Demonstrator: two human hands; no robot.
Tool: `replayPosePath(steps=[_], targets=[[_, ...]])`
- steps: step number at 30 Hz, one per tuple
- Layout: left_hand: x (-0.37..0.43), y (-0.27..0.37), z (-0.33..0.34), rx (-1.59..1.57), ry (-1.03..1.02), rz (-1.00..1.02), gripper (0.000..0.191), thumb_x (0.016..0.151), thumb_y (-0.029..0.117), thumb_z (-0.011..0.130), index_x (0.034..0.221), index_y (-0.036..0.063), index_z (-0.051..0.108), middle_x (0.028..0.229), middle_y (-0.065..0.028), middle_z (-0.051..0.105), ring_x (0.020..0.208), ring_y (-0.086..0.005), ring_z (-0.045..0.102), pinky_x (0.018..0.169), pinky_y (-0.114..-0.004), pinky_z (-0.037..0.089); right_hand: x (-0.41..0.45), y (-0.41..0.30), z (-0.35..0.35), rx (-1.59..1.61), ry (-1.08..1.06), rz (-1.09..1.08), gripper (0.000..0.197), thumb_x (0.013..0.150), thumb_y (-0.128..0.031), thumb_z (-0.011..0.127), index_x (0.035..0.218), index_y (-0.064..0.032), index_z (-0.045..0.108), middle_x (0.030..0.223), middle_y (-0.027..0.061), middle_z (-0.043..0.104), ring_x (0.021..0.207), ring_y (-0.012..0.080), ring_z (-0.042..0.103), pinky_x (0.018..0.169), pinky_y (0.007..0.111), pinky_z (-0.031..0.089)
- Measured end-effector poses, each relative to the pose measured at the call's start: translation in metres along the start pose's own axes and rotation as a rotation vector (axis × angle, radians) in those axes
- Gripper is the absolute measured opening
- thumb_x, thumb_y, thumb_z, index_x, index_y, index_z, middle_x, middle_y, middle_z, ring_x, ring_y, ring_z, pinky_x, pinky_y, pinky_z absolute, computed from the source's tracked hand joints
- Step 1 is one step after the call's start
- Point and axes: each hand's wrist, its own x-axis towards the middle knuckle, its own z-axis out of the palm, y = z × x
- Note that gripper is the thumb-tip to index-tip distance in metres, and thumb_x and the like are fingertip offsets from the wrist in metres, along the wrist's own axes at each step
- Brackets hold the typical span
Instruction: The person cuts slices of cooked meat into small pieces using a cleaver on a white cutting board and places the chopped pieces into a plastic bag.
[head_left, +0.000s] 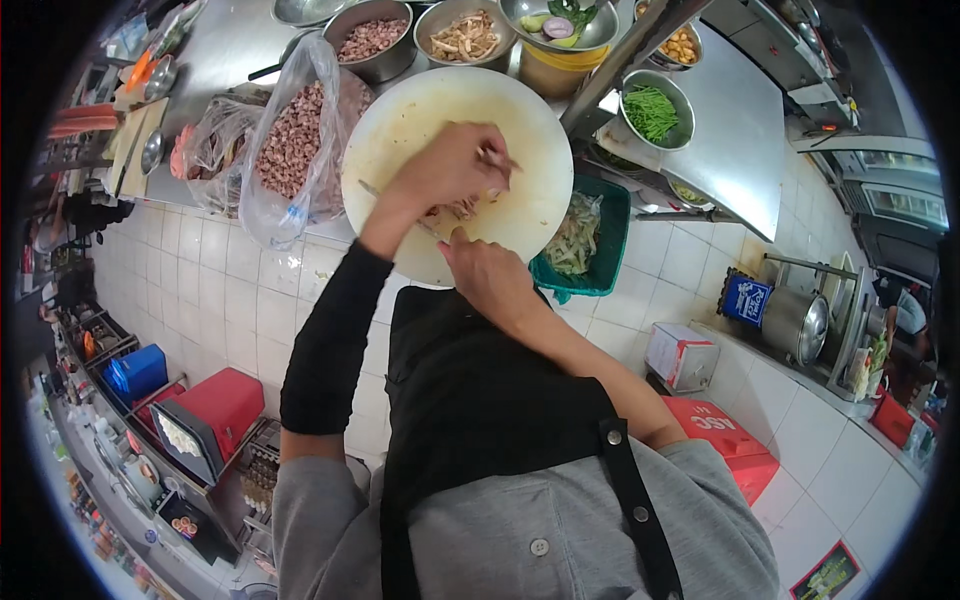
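Note:
A round white cutting board (540, 150), stained yellowish, lies before me at the counter's edge. My left hand (461, 165) is over its middle, motion-blurred, fingers curled around what look like small brown meat pieces (491, 157). Closer to me, my right hand (491, 277) grips a knife (367, 187) at the board's near edge. Its blade slants away to the left, passing beneath my left wrist, which hides part of it. Between the two hands, a small heap of sliced brown meat (459, 208) rests on the board beside the blade.
An open plastic bag of diced meat (292, 142) stands left of the board. Behind are a pot of chopped meat (373, 41), a bowl of sliced meat (465, 37) and a bowl with a cut onion (557, 28). A green bin (611, 247) of scraps sits right, below a metal post (600, 94).

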Motion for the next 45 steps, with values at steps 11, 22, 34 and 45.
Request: replayPosePath(steps=[11,22,34,45], targets=[[-0.116,-0.053,-0.049,-0.020,0.270,-0.337,0.042,0.089,0.007,0.088,0.128,0.0008,0.073,0.109,-0.0144,0.078,0.083,-0.0246,0.077,0.080,-0.035,0.062,0.028,0.040,-0.026,0.171,-0.091,0.253,0.047,0.112,-0.040,0.062,0.101,0.0055,0.066,0.076,0.0350,0.070,0.074,0.0569,0.071,0.067,0.062,0.058],[-0.156,-0.064,0.022,0.350,0.572,-0.046,0.073,0.083,-0.008,0.077,0.151,0.0082,0.057,0.149,-0.0200,0.054,0.129,-0.0422,0.059,0.105,-0.051,0.056,0.026,0.026,-0.016,0.063,-0.049,0.217,0.044,0.115,-0.038,0.056,0.103,0.0031,0.063,0.073,0.0345,0.069,0.069,0.0538,0.073,0.059,0.059,0.060],[-0.094,-0.101,-0.003,0.576,0.643,0.159,0.037,0.083,-0.007,0.074,0.120,0.0002,0.072,0.123,-0.0182,0.072,0.111,-0.0394,0.072,0.094,-0.047,0.060,0.032,0.021,-0.023,0.043,-0.053,0.212,0.042,0.112,-0.033,0.064,0.097,0.0063,0.063,0.072,0.0353,0.067,0.068,0.0533,0.070,0.059,0.059,0.057],[-0.102,-0.097,-0.011,0.449,0.493,0.351,0.039,0.075,-0.009,0.077,0.111,0.0067,0.074,0.119,-0.0109,0.073,0.111,-0.0343,0.072,0.091,-0.041,0.061,0.029,0.022,-0.020,0.057,-0.009,0.204,0.042,0.114,-0.033,0.060,0.096,0.0037,0.062,0.072,0.0329,0.069,0.068,0.0548,0.071,0.060,0.061,0.057]])
